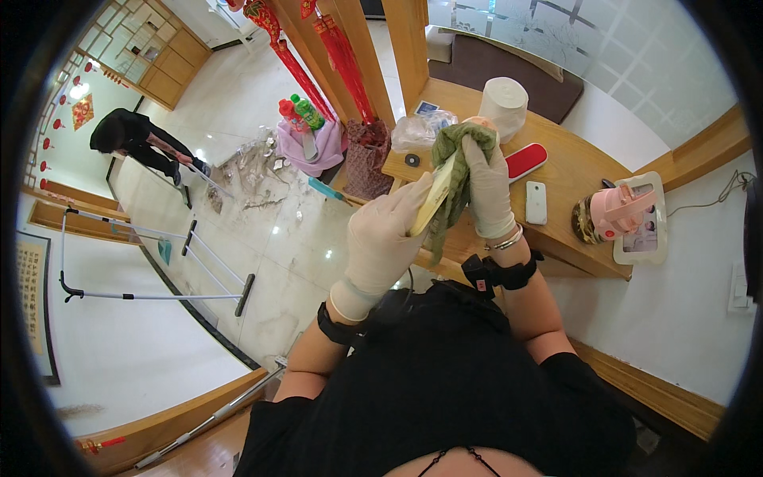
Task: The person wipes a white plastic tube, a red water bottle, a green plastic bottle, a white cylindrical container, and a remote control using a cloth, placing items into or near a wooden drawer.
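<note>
Both of my hands wear pale gloves and are raised over the near left end of a wooden table (pixel 566 173). My left hand (pixel 387 238) grips the lower end of a flat, pale yellow object (pixel 433 200), whose exact kind I cannot tell. In my right hand (pixel 486 185) is a green cloth (pixel 453 179), pressed against the upper part and right side of that object and hanging down below it. The cloth hides part of the object. Just behind the cloth stands a white paper roll (pixel 503 107).
The table bears a red-topped brush (pixel 527 162), a white phone (pixel 536 203), a pink-lidded jug (pixel 614 214), a photo frame (pixel 660 238) and a plastic bag (pixel 417 131). Bottles (pixel 307 112) stand beyond a pink cloth (pixel 316 146). A person (pixel 143 140) sweeps debris (pixel 253 173) at left.
</note>
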`<state>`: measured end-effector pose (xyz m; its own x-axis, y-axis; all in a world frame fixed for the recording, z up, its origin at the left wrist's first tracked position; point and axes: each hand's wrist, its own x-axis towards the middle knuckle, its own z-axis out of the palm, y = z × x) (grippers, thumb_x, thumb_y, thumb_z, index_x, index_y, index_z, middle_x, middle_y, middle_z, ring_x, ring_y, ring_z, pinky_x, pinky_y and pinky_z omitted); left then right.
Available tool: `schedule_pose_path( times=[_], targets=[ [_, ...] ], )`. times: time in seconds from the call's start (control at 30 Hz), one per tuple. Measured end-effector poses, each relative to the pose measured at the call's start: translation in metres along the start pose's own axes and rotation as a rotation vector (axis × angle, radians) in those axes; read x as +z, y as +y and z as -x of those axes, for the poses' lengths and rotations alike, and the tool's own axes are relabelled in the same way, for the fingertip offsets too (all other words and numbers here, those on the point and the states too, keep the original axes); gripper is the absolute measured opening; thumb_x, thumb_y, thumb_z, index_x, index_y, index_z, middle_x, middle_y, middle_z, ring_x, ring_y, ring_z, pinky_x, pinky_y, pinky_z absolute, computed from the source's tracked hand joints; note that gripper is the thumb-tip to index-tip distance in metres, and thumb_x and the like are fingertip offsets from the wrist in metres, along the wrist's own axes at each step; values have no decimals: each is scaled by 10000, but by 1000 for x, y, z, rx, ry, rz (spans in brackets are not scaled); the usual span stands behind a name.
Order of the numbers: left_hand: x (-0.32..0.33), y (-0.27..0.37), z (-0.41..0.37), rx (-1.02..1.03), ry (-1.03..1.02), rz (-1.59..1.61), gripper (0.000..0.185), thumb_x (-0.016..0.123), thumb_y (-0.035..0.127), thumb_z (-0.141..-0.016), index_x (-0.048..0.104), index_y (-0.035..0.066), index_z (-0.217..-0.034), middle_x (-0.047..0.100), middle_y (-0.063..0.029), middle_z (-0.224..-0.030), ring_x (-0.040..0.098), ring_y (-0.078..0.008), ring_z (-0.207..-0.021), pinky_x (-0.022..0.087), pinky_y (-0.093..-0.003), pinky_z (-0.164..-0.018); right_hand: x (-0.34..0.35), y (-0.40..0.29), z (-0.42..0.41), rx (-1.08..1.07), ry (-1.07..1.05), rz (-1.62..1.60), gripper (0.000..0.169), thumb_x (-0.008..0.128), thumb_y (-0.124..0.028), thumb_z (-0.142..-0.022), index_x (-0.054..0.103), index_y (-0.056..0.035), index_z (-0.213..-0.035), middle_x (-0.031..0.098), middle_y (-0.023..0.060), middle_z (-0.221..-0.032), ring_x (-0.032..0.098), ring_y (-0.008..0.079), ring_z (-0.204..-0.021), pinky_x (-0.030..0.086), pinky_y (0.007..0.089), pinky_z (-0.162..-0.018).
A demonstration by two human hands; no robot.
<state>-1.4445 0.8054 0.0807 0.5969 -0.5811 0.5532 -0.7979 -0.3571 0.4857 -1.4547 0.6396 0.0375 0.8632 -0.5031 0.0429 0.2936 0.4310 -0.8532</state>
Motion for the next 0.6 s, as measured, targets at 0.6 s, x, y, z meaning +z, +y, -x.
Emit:
schedule_pose_path(
  times=[0.6],
  targets=[
    [24,-31,20,-250,-27,129,196,632,156,-743,545,32,-867,588,-183,-767,581,-371,-754,475,-428,-652,21,-8,51,-517,-540,869,234,501,-113,-888,584,10,-1069,561,198,-1137,473,377,-1144,327,423,-1004]
  ],
)
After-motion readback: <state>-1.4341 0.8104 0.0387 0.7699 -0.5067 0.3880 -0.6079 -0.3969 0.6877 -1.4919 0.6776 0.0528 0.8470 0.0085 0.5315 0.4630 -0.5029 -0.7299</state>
